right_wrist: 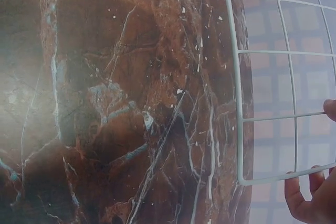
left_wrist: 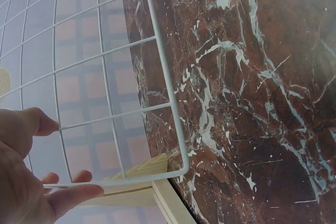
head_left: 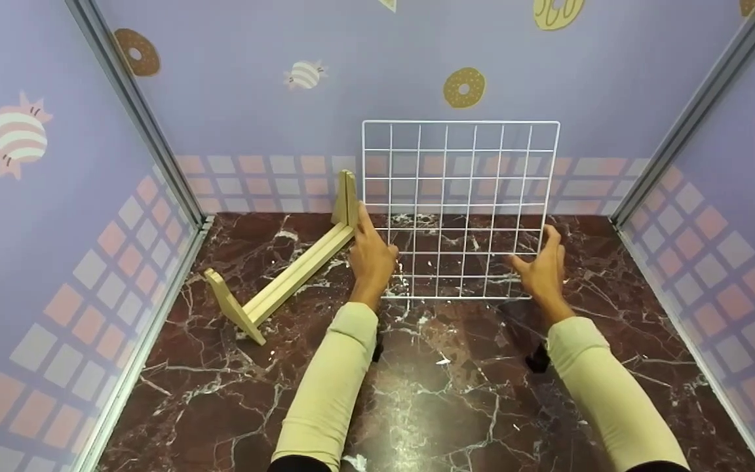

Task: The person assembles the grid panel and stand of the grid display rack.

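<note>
A white wire grid panel (head_left: 444, 177) is held upright between both hands, its lower edge near the marble-patterned surface. My left hand (head_left: 373, 259) grips the panel's left side, fingers around the edge wire and thumb on the near face. On the opposite side my right hand (head_left: 543, 270) holds the edge wire low down, its thumb toward the mesh. In the right wrist view only some fingers (right_wrist: 298, 200) of that hand show. A light wooden stand (head_left: 302, 269) with two upright ends lies left of the left hand; its far end is close to the panel.
The dark red marble-patterned surface (head_left: 443, 393) carries small white flecks. Purple walls with printed sweets and checks enclose it at the back (head_left: 220, 111), left (head_left: 89, 216) and right (head_left: 731, 177). Metal strips (head_left: 692, 111) run along the corners.
</note>
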Demonstrator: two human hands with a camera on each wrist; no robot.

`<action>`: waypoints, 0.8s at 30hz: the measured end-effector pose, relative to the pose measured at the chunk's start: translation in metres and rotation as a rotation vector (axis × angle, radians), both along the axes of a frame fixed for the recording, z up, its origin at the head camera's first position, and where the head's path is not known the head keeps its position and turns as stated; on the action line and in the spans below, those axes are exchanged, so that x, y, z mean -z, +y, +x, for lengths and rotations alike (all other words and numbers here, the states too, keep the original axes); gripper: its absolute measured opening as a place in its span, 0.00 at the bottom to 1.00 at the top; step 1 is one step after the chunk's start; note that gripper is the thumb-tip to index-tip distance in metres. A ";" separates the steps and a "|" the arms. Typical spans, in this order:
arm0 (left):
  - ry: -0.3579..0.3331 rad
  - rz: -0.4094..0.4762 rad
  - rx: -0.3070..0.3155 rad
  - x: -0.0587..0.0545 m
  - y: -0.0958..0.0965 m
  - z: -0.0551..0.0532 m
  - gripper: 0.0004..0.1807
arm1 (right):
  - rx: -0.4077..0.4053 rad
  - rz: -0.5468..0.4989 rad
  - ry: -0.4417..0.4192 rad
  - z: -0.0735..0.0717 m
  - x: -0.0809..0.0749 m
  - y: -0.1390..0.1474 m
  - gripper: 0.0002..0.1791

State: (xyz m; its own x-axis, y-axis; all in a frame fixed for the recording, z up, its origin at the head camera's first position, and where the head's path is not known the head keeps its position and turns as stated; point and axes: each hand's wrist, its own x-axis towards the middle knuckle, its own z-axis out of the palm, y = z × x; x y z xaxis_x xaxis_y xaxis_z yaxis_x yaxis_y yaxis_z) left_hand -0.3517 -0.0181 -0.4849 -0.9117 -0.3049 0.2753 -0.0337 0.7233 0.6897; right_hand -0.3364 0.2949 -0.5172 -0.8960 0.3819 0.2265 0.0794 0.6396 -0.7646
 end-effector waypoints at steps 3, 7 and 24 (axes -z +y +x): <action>0.024 0.004 -0.004 -0.002 -0.001 0.000 0.63 | -0.003 0.004 0.022 -0.001 -0.001 -0.001 0.53; 0.065 0.012 -0.005 -0.004 0.000 -0.001 0.64 | 0.010 0.022 0.063 -0.003 -0.002 -0.001 0.55; 0.255 0.017 -0.015 -0.023 0.004 -0.005 0.58 | 0.063 -0.022 0.274 -0.009 -0.022 -0.003 0.53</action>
State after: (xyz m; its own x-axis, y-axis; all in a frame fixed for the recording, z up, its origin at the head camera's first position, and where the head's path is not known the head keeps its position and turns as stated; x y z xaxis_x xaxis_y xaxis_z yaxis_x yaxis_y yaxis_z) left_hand -0.3563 -0.0142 -0.4616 -0.8090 -0.3243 0.4902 0.1322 0.7123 0.6893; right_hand -0.3455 0.2924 -0.4953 -0.7770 0.4424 0.4479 -0.0928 0.6232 -0.7766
